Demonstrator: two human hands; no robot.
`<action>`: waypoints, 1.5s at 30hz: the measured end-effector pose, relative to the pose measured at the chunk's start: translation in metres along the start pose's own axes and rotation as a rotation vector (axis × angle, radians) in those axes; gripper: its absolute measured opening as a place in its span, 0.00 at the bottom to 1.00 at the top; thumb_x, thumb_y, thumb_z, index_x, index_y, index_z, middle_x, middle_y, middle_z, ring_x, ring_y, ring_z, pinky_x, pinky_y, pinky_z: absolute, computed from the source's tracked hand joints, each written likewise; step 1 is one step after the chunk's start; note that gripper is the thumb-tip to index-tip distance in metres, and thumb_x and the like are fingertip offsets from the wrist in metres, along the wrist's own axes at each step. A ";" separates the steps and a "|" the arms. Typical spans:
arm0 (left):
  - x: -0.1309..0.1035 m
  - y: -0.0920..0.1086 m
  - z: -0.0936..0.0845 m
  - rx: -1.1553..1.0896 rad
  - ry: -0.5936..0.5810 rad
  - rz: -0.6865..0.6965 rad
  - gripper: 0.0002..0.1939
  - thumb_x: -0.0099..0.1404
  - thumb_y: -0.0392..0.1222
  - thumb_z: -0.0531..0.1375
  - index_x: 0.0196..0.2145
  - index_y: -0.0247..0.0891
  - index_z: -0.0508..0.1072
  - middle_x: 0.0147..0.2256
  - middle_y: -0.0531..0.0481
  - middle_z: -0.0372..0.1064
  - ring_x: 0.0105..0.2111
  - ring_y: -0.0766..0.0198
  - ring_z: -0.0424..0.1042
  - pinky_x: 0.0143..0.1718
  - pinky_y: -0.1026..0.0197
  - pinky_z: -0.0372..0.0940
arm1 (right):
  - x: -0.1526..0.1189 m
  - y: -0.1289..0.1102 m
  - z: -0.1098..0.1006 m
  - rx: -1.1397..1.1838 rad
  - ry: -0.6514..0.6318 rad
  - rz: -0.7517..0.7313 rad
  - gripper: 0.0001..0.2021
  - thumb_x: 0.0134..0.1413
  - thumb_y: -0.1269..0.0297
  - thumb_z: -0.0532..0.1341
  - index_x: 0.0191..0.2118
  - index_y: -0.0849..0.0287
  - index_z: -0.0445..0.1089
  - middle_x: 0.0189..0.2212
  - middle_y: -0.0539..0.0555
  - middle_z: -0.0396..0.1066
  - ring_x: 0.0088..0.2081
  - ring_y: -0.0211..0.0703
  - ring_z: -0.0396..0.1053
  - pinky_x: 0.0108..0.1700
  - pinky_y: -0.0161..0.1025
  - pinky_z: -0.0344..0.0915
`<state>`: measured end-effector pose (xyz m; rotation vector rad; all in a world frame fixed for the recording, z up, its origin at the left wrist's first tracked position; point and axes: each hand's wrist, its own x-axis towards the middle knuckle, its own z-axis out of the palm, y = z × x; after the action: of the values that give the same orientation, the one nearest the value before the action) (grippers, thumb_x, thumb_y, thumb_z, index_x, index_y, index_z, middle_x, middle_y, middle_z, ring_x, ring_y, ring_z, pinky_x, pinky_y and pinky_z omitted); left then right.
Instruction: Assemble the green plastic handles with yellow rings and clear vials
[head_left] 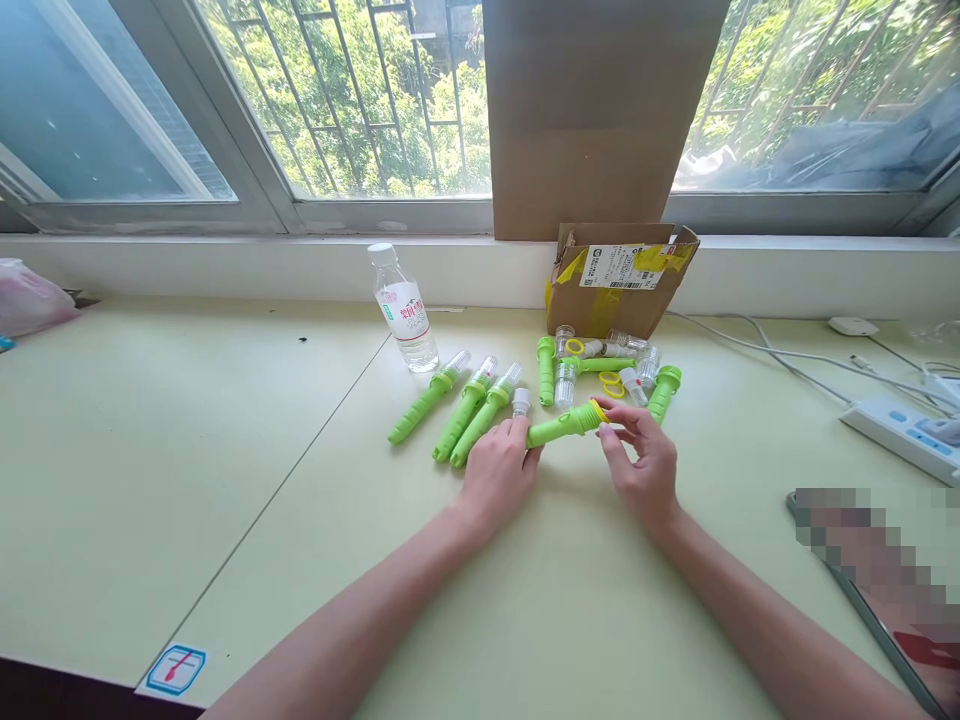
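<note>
My left hand [495,470] grips the green handle [562,425] — light, stiff plastic, I judge — while right-hand fingertips [619,425] pinch its yellow ring [600,410] end.

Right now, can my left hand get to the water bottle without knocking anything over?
Probably yes. The left hand grips the green tube, so it must let go first. The water bottle stands beyond three finished green tubes; reaching over them looks clear.
</note>
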<state>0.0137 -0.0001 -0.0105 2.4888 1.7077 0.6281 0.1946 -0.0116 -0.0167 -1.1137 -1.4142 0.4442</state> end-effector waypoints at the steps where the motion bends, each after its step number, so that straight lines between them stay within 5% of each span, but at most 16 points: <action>1: 0.000 0.000 0.000 -0.005 -0.001 0.001 0.06 0.69 0.41 0.51 0.35 0.39 0.62 0.32 0.49 0.68 0.32 0.59 0.70 0.29 0.60 0.60 | 0.000 0.000 0.000 -0.009 0.001 -0.003 0.06 0.55 0.66 0.59 0.40 0.55 0.65 0.46 0.57 0.73 0.44 0.47 0.73 0.41 0.46 0.74; 13: 0.000 0.000 -0.002 -0.019 -0.004 0.020 0.06 0.68 0.42 0.52 0.33 0.38 0.64 0.32 0.48 0.70 0.31 0.59 0.71 0.27 0.61 0.58 | 0.003 0.003 0.001 -0.085 0.029 -0.008 0.13 0.54 0.63 0.63 0.46 0.55 0.70 0.41 0.54 0.73 0.39 0.43 0.73 0.37 0.42 0.76; 23: -0.004 0.000 -0.001 -0.044 -0.043 0.050 0.12 0.67 0.51 0.52 0.37 0.40 0.66 0.25 0.52 0.70 0.25 0.59 0.72 0.23 0.62 0.55 | 0.003 0.004 0.000 -0.085 -0.013 -0.037 0.17 0.55 0.62 0.62 0.51 0.52 0.69 0.45 0.53 0.73 0.39 0.43 0.73 0.37 0.45 0.77; 32: -0.005 0.000 -0.001 -0.071 -0.045 0.063 0.15 0.67 0.54 0.51 0.38 0.40 0.67 0.24 0.52 0.71 0.24 0.60 0.72 0.23 0.62 0.56 | 0.004 0.000 0.000 -0.059 -0.025 0.021 0.14 0.51 0.58 0.65 0.43 0.54 0.68 0.38 0.53 0.75 0.38 0.45 0.74 0.36 0.44 0.77; 45: -0.005 -0.001 0.001 -0.040 -0.051 0.064 0.14 0.68 0.52 0.51 0.39 0.40 0.67 0.25 0.52 0.71 0.25 0.59 0.72 0.23 0.63 0.56 | 0.007 0.001 -0.003 0.030 -0.083 0.115 0.13 0.48 0.55 0.67 0.34 0.54 0.65 0.41 0.55 0.76 0.38 0.47 0.76 0.36 0.45 0.75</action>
<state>0.0122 -0.0041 -0.0131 2.5186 1.5879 0.5931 0.1993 -0.0061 -0.0128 -1.1673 -1.4158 0.5978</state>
